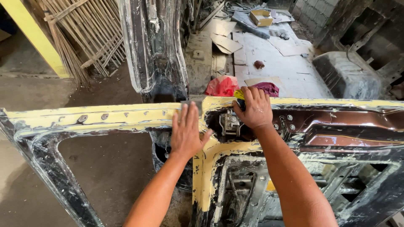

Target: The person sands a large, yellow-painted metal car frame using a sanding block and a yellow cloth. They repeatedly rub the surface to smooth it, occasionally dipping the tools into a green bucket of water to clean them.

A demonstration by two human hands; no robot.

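A stripped car door, its frame coated in yellow filler, lay across the view, and beyond it on the floor sat flat cardboard sheets, a red bag and a small open yellow box. The left hand lay flat with fingers spread wide, pressing a grey sanding pad on the door's top edge. The right hand curled over that edge just beside it, gripping a yellow scraper near the latch.
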